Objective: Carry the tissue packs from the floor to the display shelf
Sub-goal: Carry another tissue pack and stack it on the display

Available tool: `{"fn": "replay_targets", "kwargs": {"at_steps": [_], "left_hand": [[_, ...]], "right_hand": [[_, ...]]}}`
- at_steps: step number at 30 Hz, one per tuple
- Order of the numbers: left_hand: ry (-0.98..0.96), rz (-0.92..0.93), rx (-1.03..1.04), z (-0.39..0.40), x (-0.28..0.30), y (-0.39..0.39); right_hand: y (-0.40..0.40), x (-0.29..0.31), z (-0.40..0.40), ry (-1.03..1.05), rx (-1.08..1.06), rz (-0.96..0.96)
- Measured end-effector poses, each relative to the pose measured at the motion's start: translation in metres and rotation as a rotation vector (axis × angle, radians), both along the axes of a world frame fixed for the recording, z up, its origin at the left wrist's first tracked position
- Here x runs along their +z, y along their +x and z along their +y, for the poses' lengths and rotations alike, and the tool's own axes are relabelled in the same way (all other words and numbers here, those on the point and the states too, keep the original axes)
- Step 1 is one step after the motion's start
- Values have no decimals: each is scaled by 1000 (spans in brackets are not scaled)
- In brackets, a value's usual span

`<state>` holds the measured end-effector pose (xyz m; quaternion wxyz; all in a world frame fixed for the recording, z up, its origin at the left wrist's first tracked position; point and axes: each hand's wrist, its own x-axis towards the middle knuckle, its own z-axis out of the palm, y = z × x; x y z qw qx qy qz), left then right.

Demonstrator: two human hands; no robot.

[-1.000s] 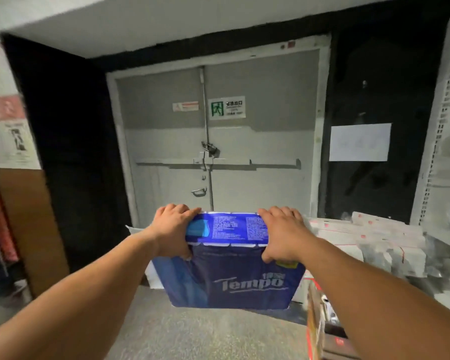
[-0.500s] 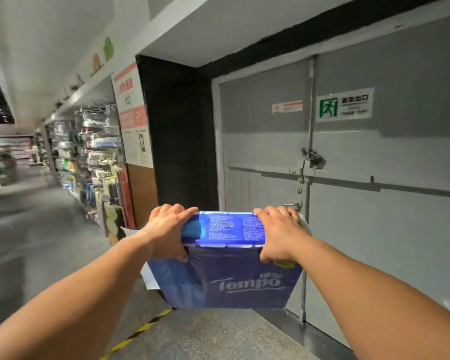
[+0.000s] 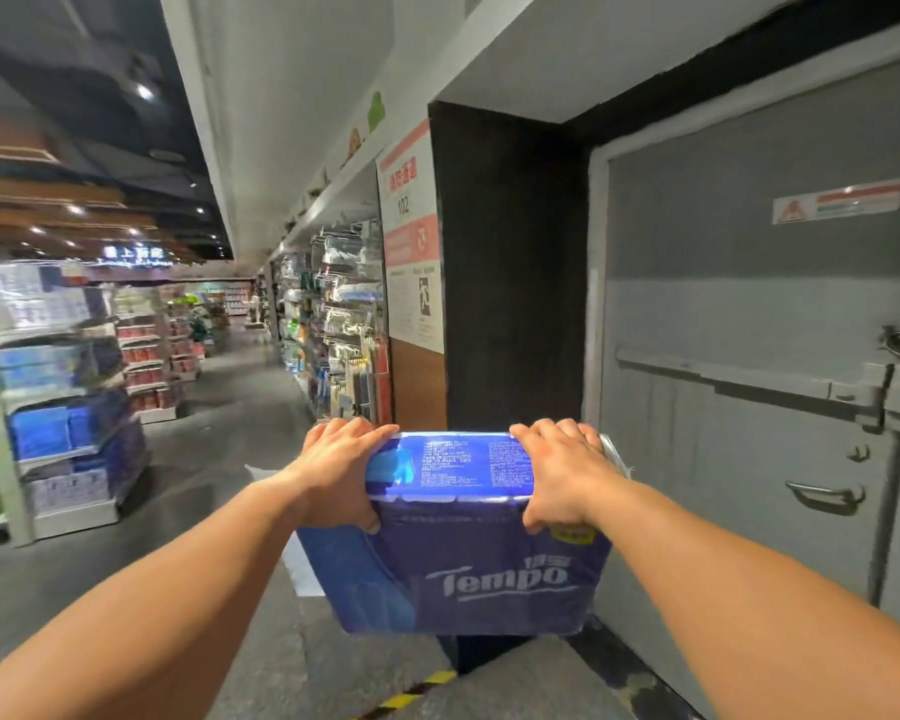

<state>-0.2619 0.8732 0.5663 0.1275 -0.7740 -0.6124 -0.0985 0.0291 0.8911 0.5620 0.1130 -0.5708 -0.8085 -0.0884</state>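
Observation:
A blue Tempo tissue pack (image 3: 458, 553) hangs in front of me at chest height, its printed top facing up. My left hand (image 3: 340, 472) grips its left top edge, fingers over the top and thumb on the front. My right hand (image 3: 562, 475) grips the right top edge the same way. A display shelf (image 3: 68, 407) with blue and white tissue packs stands at the left, across the aisle.
A grey double emergency door (image 3: 759, 387) with a push bar fills the right. A black pillar (image 3: 505, 272) stands ahead, with a rack of hanging goods (image 3: 344, 324) to its left. A grey aisle floor (image 3: 230, 407) runs back; yellow-black tape (image 3: 411, 693) marks the floor below.
My view has swung left, from the emergency door toward the store aisle and shelves. Both hands keep the same grip on the tissue pack.

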Motion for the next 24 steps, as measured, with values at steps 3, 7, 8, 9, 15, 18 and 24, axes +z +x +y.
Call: {"fn": "replay_targets", "kwargs": {"at_steps": [3,7,8,9,15,18,24], "left_hand": [[14,51,71,43,7,-36],[-7,60,164,98,8,-82],[-11,59,191,113,7,-94],[-13,59,216,127,5,-106],[-16,38,407,207,-4,-176],[-6,15,509,238,1,-211],[-32,-17,678,278,4,-293]], "right_hand": [[-38,-3,61,-2,62,39],[-88,-8,140,-21,151,80],[-101,-10,160,-25,177,84],[-114,-12,182,-28,206,82],[-204,-14,317,-29,402,38],[-255,-3,377,-8,510,-7],[-366,2,461,0,692,-47]]}}
